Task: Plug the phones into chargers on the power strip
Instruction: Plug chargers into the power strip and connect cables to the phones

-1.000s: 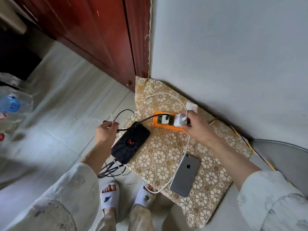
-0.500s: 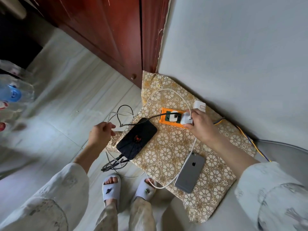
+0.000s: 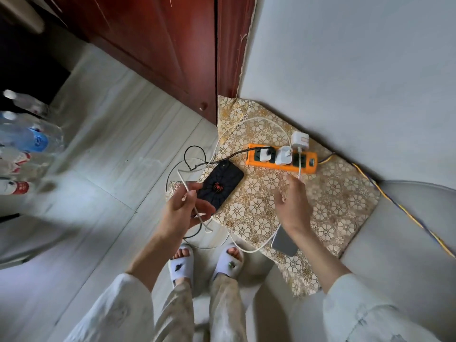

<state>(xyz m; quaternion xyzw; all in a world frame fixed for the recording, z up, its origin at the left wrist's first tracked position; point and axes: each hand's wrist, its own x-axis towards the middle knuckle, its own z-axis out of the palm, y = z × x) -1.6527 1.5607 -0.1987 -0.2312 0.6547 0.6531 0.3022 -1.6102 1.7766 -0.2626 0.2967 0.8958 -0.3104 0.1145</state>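
**Cable end in hand, phone not yet connected**

The orange power strip lies on the patterned mat against the wall, with two white chargers seated in its sockets and a third white adapter just behind it. The left hand is loosely closed on a white cable, thumb and fingers pinching it so that its free end hangs below the palm. The right hand hovers open and empty between the strip and the grey phone, fingers spread and gripping nothing. The black phone rests at the mat's left edge just beyond the left hand; a dark braided cable runs toward its top, though whether it is actually plugged in is hard to tell from here. The grey phone lies partly hidden under the right forearm, near the mat's front edge.

The step in hand looks like bringing the cable's connector to a phone. Next, the left hand would need to turn the plug end forward, while the right steadies the chosen phone so the port lines up
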